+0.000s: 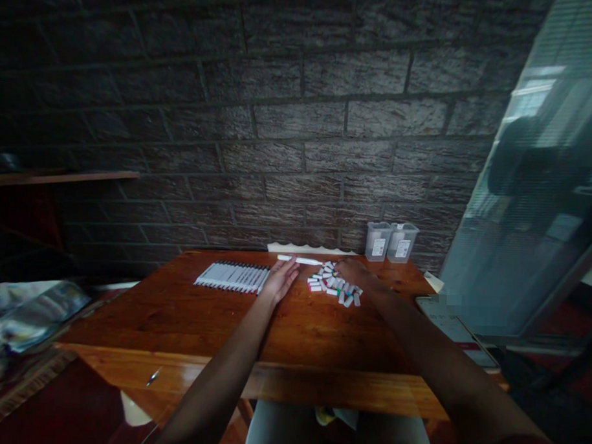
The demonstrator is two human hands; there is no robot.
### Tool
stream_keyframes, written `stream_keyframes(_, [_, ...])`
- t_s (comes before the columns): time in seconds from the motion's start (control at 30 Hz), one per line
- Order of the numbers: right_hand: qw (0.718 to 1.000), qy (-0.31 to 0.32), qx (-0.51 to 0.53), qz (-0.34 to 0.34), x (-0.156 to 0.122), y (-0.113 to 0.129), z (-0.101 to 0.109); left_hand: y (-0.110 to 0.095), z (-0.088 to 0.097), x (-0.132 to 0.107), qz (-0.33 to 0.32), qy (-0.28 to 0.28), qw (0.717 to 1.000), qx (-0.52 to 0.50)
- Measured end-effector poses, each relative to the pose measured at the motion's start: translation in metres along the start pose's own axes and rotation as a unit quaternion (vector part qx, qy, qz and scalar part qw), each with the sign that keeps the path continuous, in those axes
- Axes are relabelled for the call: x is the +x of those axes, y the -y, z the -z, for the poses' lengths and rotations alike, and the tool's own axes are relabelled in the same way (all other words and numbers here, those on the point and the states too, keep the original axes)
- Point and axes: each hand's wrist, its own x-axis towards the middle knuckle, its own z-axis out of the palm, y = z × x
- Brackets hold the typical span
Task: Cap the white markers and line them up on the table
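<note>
A person's left grip (279,280) is holding a slim white marker (305,260) near the far edge of a glossy wooden desk (321,330), its long axis running left to right, its narrower end apparently pointing right. The right grip (351,272) is reaching into a scatter of short, pale caps (332,292); its fingers are blurring into shadow, so whether they are pinching one cannot be told. A row of markers (233,275) is lying leftward, partly hidden by the left hand. Two translucent tubs (377,243) are standing before a rough block wall (322,158).

No text can be read; labels (401,248) on the clear tubs (377,231) are too small.
</note>
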Motion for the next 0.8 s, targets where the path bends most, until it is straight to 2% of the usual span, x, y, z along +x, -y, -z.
stream_keyframes(0.17, [1.0,0.011,0.015,0.008,-0.003,0.0,0.001,0.0,-0.003,-0.003,-0.019,0.008,0.999,0.036])
stream_keyframes(0.23, [0.998,-0.034,0.058,-0.004,-0.013,-0.003,-0.003,0.0,-0.005,-0.005,-0.022,0.02,0.999,0.034])
stream_keyframes(0.27, [0.991,-0.08,0.104,-0.02,-0.02,-0.004,-0.006,0.0,-0.006,-0.006,-0.022,0.028,0.999,0.033])
stream_keyframes(0.3, [0.975,-0.139,0.17,-0.042,-0.027,-0.005,-0.009,0.001,-0.006,-0.007,-0.02,0.038,0.998,0.036])
stream_keyframes(0.37, [0.923,-0.219,0.307,-0.081,-0.041,-0.006,-0.013,0.003,-0.007,-0.008,-0.016,0.064,0.996,0.053])
stream_keyframes(0.47, [0.841,-0.234,0.473,-0.117,-0.053,-0.001,-0.014,0.008,-0.007,-0.01,-0.01,0.101,0.991,0.09])
stream_keyframes(0.57, [0.772,-0.221,0.576,-0.15,-0.054,0.006,-0.01,0.012,-0.007,-0.009,-0.008,0.11,0.986,0.126])
stream_keyframes(0.63, [0.746,-0.222,0.609,-0.155,-0.054,0.01,-0.006,0.014,-0.008,-0.008,-0.013,0.106,0.984,0.141])
stream_keyframes(0.8, [0.706,-0.218,0.653,-0.163,-0.053,0.013,-0.001,0.016,-0.004,-0.005,-0.034,0.117,0.978,0.169])
